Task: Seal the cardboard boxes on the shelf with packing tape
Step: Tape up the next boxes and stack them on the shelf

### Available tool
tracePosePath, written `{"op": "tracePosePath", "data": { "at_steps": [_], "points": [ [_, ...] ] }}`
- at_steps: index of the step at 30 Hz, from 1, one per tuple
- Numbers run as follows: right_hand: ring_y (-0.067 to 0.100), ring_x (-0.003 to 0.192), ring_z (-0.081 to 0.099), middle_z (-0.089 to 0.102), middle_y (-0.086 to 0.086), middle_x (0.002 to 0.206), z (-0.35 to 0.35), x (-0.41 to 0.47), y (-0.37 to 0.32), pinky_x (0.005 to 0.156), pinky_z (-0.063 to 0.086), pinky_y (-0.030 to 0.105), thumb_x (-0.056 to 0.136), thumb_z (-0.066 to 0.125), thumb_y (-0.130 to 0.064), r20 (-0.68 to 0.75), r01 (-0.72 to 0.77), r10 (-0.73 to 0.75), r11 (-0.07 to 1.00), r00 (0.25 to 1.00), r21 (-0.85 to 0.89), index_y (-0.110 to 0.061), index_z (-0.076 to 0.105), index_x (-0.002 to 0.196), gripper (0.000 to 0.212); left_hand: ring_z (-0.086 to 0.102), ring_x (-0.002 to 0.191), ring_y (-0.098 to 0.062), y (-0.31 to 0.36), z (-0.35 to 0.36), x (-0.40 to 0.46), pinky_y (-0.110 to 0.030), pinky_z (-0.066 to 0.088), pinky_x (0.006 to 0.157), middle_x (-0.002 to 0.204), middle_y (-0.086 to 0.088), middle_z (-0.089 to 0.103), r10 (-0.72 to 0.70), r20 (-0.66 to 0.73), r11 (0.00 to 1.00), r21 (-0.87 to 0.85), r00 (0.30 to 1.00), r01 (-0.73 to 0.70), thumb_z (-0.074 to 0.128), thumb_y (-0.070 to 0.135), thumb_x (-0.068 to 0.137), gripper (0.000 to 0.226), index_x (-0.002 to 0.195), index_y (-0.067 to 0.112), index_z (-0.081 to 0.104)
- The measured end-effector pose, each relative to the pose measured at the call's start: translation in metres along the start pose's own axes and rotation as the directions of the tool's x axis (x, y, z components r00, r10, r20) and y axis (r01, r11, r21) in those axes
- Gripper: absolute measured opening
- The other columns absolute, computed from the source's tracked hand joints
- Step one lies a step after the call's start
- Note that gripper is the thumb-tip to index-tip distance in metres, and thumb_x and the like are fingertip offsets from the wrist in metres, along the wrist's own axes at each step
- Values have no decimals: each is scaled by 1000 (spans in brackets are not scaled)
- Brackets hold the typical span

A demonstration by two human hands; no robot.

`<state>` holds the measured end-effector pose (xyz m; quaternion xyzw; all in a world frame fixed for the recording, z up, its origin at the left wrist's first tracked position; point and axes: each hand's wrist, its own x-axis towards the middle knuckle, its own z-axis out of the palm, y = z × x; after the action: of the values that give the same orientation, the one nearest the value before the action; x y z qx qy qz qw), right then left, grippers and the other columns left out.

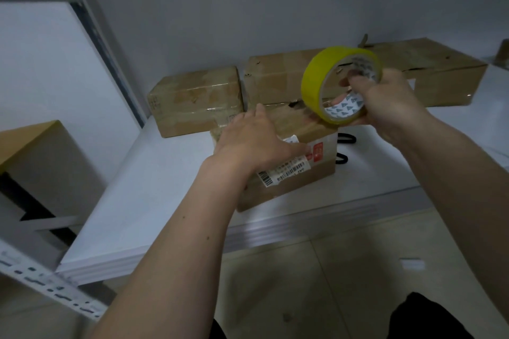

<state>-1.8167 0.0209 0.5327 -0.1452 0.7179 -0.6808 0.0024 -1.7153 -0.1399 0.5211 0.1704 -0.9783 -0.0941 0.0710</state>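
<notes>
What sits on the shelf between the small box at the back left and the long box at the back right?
In the head view, a third cardboard box stands between the small box and the long box, partly hidden behind the yellow tape roll gripped by the right hand.

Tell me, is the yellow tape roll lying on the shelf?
No, the right hand holds the yellow tape roll up above the labelled cardboard box.

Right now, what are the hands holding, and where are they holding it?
The right hand holds the yellow tape roll, fingers through its middle hole. The left hand holds nothing; it rests flat on the front box.
</notes>
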Motion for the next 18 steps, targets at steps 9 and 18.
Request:
{"op": "tracePosePath", "data": {
  "at_steps": [9,18],
  "points": [
    [14,72,68,67,0,84,8,-6,20,50,56,29,94,59,-34,-2,-95,97,980,995,174,-23,55,84,15,25,146,-27,4,-1,-1,-42,25,116,159,-6,27,-1,14,1000,27,1000,1,61,82,69,120,158,16,12],
    [26,54,70,67,13,87,-12,4,16,43,56,37,99,49,-34,128,-268,243,935,961,232,-9,48,115,30,21,148,-24,2,-2,-3,-39,22,117,162,-3,23,12,4,1000,-19,1000,-12,64,79,69,122,158,14,11]
  ]
}}
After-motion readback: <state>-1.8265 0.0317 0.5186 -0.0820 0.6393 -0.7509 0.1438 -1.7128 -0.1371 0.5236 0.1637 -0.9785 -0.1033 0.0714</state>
